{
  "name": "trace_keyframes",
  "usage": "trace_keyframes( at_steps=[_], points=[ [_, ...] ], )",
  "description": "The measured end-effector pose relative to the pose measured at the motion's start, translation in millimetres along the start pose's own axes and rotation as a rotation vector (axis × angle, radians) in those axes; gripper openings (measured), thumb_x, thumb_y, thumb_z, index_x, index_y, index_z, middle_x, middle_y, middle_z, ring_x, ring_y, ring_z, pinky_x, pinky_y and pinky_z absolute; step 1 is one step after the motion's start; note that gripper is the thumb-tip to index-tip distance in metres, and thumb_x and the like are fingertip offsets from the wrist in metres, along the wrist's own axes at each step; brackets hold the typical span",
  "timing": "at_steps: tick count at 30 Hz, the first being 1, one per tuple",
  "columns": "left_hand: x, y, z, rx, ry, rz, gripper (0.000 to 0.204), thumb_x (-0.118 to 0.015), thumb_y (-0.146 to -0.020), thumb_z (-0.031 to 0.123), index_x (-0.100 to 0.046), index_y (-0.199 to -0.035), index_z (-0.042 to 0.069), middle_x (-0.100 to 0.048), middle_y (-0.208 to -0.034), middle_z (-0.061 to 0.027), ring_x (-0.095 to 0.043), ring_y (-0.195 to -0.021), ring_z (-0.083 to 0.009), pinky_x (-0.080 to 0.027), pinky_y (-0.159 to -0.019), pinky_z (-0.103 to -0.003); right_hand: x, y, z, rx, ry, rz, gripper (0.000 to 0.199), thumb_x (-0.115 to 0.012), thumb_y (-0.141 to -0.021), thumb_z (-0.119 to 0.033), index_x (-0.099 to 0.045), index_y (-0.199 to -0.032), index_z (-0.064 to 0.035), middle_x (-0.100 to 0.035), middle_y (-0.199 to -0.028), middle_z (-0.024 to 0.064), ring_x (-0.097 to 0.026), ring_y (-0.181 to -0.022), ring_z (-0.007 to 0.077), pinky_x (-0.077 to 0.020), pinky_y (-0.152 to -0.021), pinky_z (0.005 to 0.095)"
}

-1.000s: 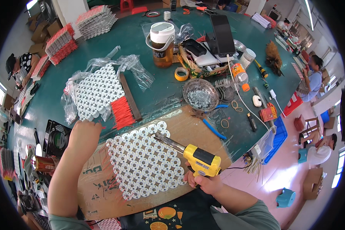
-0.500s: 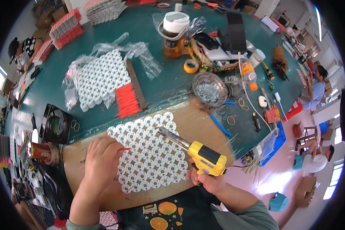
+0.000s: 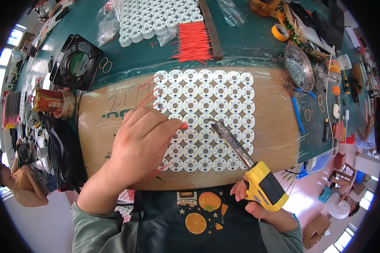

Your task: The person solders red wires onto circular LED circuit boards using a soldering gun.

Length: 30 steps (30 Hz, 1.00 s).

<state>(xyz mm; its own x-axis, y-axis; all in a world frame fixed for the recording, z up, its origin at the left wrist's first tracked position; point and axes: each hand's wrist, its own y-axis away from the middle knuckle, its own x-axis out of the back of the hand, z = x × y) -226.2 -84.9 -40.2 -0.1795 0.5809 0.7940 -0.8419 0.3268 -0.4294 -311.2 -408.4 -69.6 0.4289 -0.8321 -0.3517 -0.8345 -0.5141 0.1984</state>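
Note:
A panel of white round circuit boards (image 3: pixel 207 114) lies on a brown cardboard sheet (image 3: pixel 270 126) in front of me. My left hand (image 3: pixel 141 141) rests on the panel's left side and pinches a few short red wires (image 3: pixel 182 125), with more red wire ends sticking out under the palm. My right hand (image 3: pixel 257 202) grips a yellow and black soldering iron (image 3: pixel 264 187). Its metal tip (image 3: pixel 215 124) points up and left, close to the wire ends over the middle of the panel.
A bundle of red wires (image 3: pixel 194 41) and another bagged panel of round boards (image 3: pixel 156 19) lie beyond the cardboard. A black fan (image 3: pixel 76 63) and a red can (image 3: pixel 48 101) stand at left. A metal bowl (image 3: pixel 299 67), tape roll (image 3: pixel 279 31) and tools sit at right. Another person (image 3: pixel 25 185) is at lower left.
The view has come much closer to the panel. My left hand moved from the far left edge onto the panel and now pinches red wires. The iron tip swung toward them.

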Motion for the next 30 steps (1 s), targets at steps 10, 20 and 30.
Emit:
trace_keyframes(
  at_steps=[10,20,30],
  points=[
    [2.4,42.8,5.0,0.047,-0.045,-0.023,0.028,-0.076,-0.073,0.004,-0.072,-0.100,0.006,-0.064,-0.087,-0.0036,-0.063,-0.080,-0.0231,-0.048,-0.073,-0.036,15.9,18.8,4.4,-0.207,0.321,-0.094,0.048,-0.083,-0.082,-0.041,-0.060,-0.097,-0.0011,-0.059,-0.081,0.0062,-0.059,-0.072,0.0176,-0.0482,-0.065,0.0294],
    [0.6,80.1,30.7,0.071,0.037,-0.131,0.036,-0.076,-0.064,0.001,-0.073,-0.100,0.005,-0.064,-0.086,-0.0030,-0.063,-0.076,-0.0216,-0.047,-0.068,-0.034,22.6,16.4,5.2,-0.084,0.364,-0.157,0.041,-0.084,-0.078,-0.035,-0.059,-0.081,-0.0034,-0.058,-0.070,0.0047,-0.054,-0.058,0.0172,-0.0430,-0.053,0.0300],
    [-3.2,91.2,32.4,0.069,0.045,-0.138,0.037,-0.076,-0.064,0.003,-0.073,-0.101,0.004,-0.064,-0.088,-0.0033,-0.062,-0.079,-0.0215,-0.047,-0.069,-0.034,20.8,13.2,-0.4,-0.117,0.406,-0.244,0.040,-0.077,-0.082,-0.039,-0.057,-0.074,-0.0057,-0.054,-0.061,0.0041,-0.049,-0.050,0.0211,-0.0366,-0.047,0.0340]
  ],
)
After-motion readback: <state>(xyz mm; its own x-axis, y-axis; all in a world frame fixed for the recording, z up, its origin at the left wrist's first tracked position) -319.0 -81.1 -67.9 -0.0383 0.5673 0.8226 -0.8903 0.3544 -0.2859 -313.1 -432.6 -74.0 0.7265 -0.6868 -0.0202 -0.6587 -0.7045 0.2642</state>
